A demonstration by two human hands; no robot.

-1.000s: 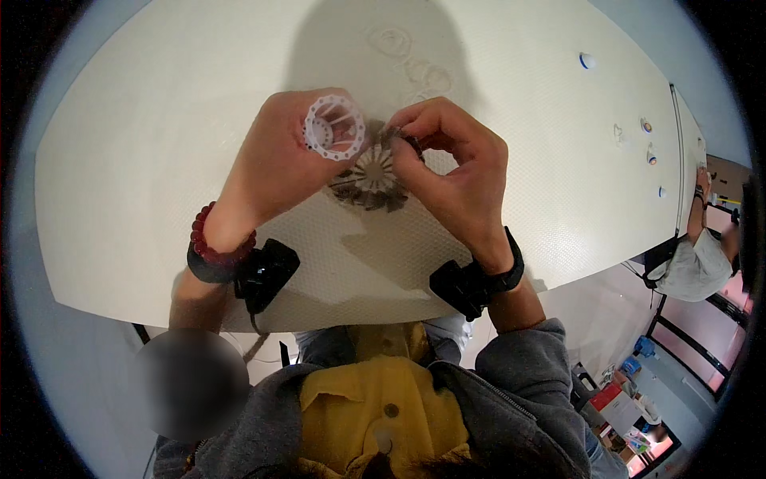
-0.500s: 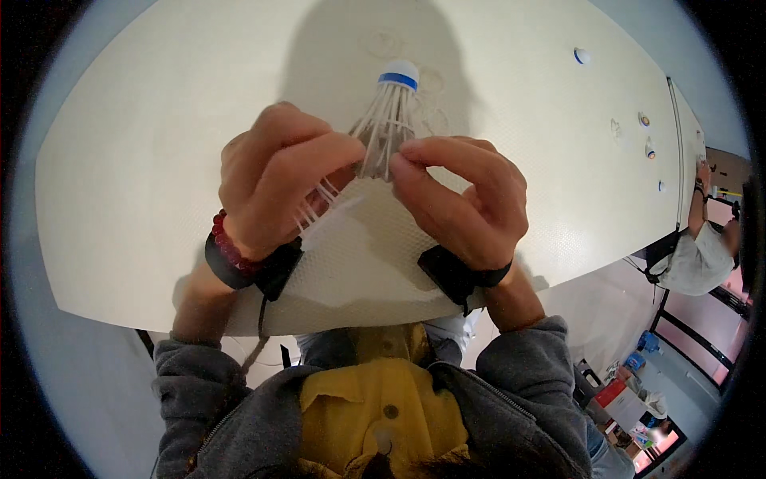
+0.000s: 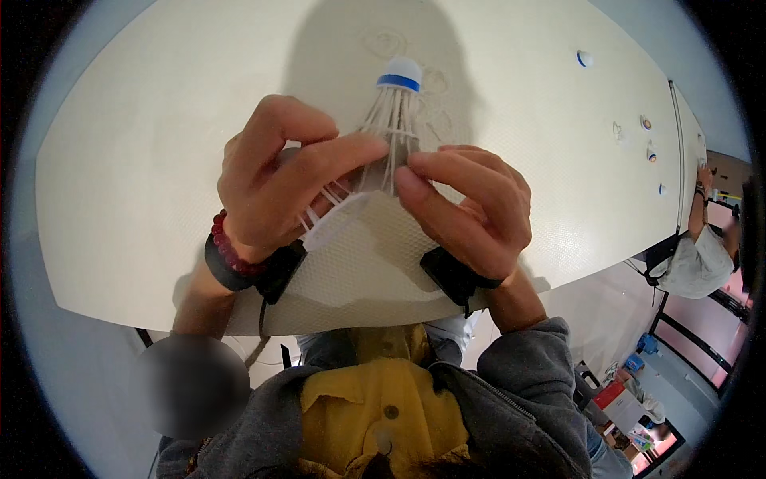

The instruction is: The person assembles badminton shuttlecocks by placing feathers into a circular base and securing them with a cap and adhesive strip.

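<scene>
A shuttlecock [image 3: 397, 83] with a white rounded head, a blue band and thin white ribs is held head-away above the white table. My left hand [image 3: 271, 180] is closed, its thumb and forefinger at the ribs on the left side of the greyish skirt. Tucked in the same hand is a white plastic ring with prongs [image 3: 323, 233], partly hidden by the fingers. My right hand [image 3: 475, 199] pinches the skirt's right edge between thumb and forefinger. Both hands cover much of the skirt.
Pale thin loops [image 3: 385, 41] lie on the table [image 3: 144, 160] beyond the shuttlecock. Toward the right are a blue-banded shuttlecock head [image 3: 585, 59] and several smaller round pieces [image 3: 652, 156]. Another person [image 3: 694, 259] is at the far right, with an arm on a table.
My left forefinger has moved right across the ribs. The pronged ring has tilted so that more of its rim shows. My right hand has shifted slightly right and nearer.
</scene>
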